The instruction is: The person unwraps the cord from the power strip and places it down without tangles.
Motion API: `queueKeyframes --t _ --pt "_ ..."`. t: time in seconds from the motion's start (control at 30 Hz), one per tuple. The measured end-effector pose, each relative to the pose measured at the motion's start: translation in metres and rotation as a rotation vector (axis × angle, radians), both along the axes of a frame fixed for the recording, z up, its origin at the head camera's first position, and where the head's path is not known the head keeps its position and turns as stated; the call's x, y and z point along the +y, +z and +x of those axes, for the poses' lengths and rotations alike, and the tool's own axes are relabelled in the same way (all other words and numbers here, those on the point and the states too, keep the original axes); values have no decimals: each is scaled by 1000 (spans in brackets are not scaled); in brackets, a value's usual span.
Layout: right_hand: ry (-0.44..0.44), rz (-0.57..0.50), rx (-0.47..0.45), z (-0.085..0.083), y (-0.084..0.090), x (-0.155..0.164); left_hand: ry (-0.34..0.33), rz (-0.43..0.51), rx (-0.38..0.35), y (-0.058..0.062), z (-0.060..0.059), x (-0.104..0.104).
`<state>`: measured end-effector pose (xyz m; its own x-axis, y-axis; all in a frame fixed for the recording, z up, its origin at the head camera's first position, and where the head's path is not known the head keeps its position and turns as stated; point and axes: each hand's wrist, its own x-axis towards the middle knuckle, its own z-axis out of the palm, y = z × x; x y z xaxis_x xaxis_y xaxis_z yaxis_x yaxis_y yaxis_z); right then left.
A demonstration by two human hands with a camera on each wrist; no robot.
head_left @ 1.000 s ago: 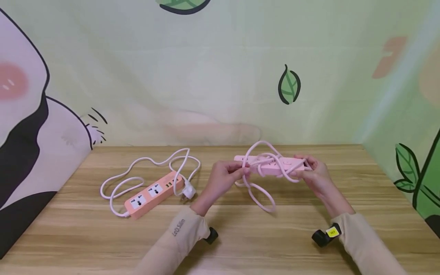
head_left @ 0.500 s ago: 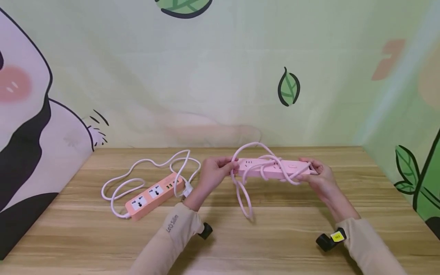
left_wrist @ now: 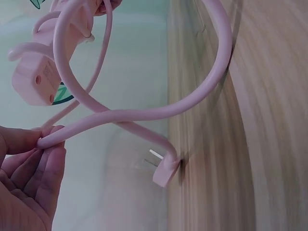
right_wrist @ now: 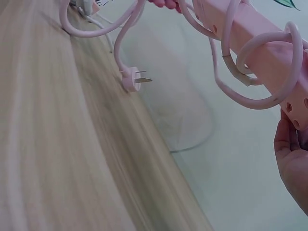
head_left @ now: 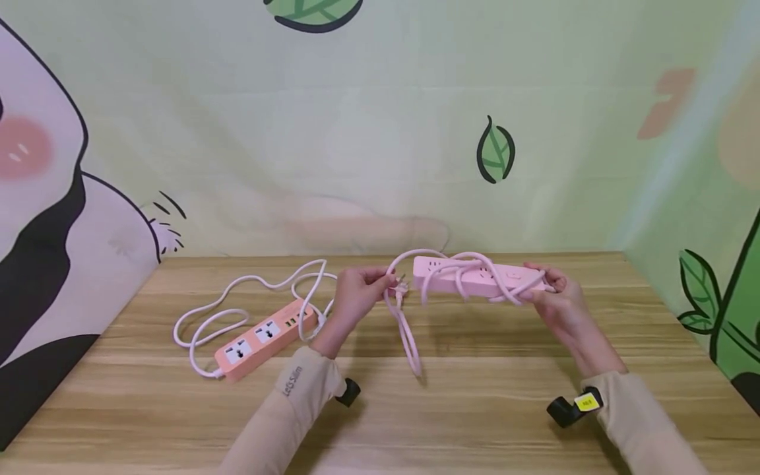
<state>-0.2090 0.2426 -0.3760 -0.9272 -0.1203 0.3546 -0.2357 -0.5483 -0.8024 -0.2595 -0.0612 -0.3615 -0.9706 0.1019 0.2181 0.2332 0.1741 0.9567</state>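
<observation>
A pink power strip (head_left: 475, 285) is held above the table, its pink cord (left_wrist: 144, 114) looped several times around the body. My right hand (head_left: 558, 300) grips the strip's right end, where the cord comes out. With thumb and fingers my left hand (head_left: 362, 293) pinches the cord, off to the left of the strip. From that pinch a loop of cord hangs down. The plug (left_wrist: 167, 171) dangles free near the left hand, its metal prongs showing in both wrist views. In the right wrist view the right hand (right_wrist: 294, 156) is partly cut off by the frame edge.
An orange power strip (head_left: 265, 338) lies on the left of the wooden table (head_left: 475, 409). Its white cord (head_left: 228, 290) is spread loosely behind it. A printed cloth backdrop (head_left: 380, 132) rises behind the table's far edge.
My left hand has moved left with the cord, away from the strip's left end. The strip has shifted slightly right with my right hand. The plug has come into view beside the left hand.
</observation>
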Motion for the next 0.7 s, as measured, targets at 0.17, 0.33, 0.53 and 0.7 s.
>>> queueKeyframes --t 0.17,0.33,0.53,0.7 --pt "12 -16 -4 -1 4 0 -8 -47 -13 2 1 -6" --pt "-6 -30 -4 -3 8 0 -26 -65 -81 5 2 -11" --pt "-37 -61 -12 -8 13 -2 -63 -39 -120 8 6 -17" --pt "-73 -103 -18 -12 16 -2 -120 -59 -119 6 11 -22"
